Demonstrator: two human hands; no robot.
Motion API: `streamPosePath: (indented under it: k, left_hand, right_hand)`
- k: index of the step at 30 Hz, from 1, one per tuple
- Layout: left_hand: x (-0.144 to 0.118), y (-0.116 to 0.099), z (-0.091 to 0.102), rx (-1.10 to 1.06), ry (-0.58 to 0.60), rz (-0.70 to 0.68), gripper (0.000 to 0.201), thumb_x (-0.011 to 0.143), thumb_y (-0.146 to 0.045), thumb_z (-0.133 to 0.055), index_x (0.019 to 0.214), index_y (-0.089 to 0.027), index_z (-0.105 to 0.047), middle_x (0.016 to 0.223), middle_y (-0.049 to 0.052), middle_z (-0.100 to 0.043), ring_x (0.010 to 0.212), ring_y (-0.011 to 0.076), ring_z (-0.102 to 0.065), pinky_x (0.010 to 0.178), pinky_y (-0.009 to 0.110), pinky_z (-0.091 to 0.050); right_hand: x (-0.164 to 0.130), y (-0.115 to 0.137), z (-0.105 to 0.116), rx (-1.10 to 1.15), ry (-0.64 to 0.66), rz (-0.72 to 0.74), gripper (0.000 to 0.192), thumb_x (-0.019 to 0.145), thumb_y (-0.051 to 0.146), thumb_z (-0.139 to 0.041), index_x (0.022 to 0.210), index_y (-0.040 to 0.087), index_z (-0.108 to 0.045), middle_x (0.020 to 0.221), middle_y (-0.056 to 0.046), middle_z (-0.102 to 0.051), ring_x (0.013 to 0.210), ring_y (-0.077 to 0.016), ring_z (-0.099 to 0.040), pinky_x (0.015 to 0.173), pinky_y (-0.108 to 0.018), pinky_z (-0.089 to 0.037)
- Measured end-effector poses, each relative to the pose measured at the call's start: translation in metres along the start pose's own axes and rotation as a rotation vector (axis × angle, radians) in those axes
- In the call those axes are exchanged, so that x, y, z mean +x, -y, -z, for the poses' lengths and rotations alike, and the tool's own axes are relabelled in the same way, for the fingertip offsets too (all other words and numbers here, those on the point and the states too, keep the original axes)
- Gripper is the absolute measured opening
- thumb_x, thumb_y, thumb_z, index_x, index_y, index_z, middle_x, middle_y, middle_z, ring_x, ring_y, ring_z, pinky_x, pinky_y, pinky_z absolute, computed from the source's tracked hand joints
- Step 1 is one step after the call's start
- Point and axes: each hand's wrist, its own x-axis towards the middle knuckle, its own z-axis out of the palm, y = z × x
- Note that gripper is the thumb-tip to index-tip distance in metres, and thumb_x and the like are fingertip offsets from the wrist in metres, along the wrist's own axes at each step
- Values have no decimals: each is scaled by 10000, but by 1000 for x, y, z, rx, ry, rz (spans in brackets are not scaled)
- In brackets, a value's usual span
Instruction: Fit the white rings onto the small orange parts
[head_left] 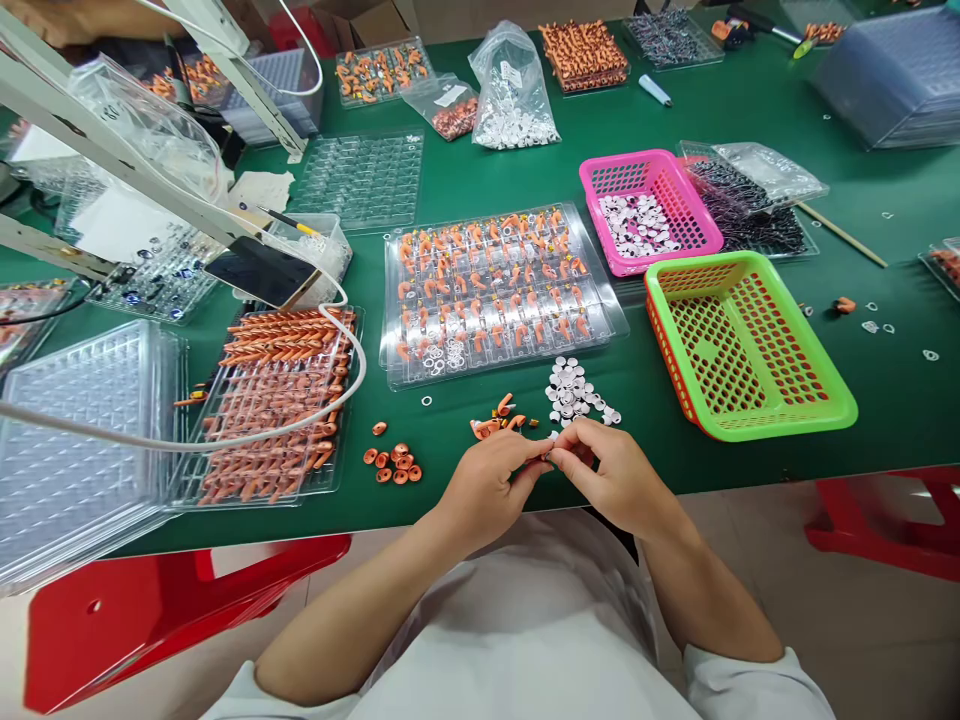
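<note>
Mid-assembly, by the look — left hand [487, 480] and right hand [604, 470] met at counter [787, 120] edge, both grips pinched on small part [550, 457]; white rings [574, 392] just beyond. Next move likely called for fine fingertip alignment.

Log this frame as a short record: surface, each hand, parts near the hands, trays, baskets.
surface: green table
left hand: fingertips meet the right hand's, pinching a small part too small to identify
right hand: fingertips on the same small part
near hands: pile of white rings, loose orange pieces, orange rings
centre tray: clear, holding orange parts in compartments
left tray: rows of orange parts
pink basket: white rings inside
green basket: nothing seen inside
</note>
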Motion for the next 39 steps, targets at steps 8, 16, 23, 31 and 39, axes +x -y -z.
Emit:
streamPosePath:
  k: [8,16,23,31,39]
  left_hand:
    - [-2,-2,1,-76,-15,68,191,852,-117,-655,1022,-184,-711,856,40,-767,756,157,-695,728,273,-551]
    - [-3,-2,1,-84,-26,51,202,841,-109,-669,1030,-168,-709,864,49,-765,767,159,-689,736,270,-544]
    - [-4,-1,1,-86,-19,71,199,847,-110,-661,1034,-158,-708,867,53,-764,772,156,-689,746,267,-541]
    - [-3,-2,2,-104,-10,117,187,841,-123,-675,1018,-166,-718,888,47,-769,795,153,-698,776,263,-544]
    - [-1,-1,3,-56,-20,82,171,842,-131,-677,1005,-161,-719,865,49,-773,755,162,-700,737,272,-542]
  right_hand:
    - [2,5,2,165,49,-118,150,902,268,-564,776,193,-593,676,16,-599,590,-119,-529,546,-229,-409]
    - [2,4,6,308,127,-198,171,896,307,-571,774,189,-579,661,21,-561,567,-112,-502,510,-224,-385]
    - [4,4,5,222,94,-142,161,904,293,-561,783,190,-586,692,19,-578,602,-118,-523,541,-230,-397]
    - [2,4,6,232,93,-142,168,909,289,-556,776,191,-580,683,21,-568,596,-118,-516,536,-231,-394]
    - [3,5,3,200,62,-124,149,911,276,-556,790,195,-585,692,19,-583,602,-119,-523,551,-234,-404]
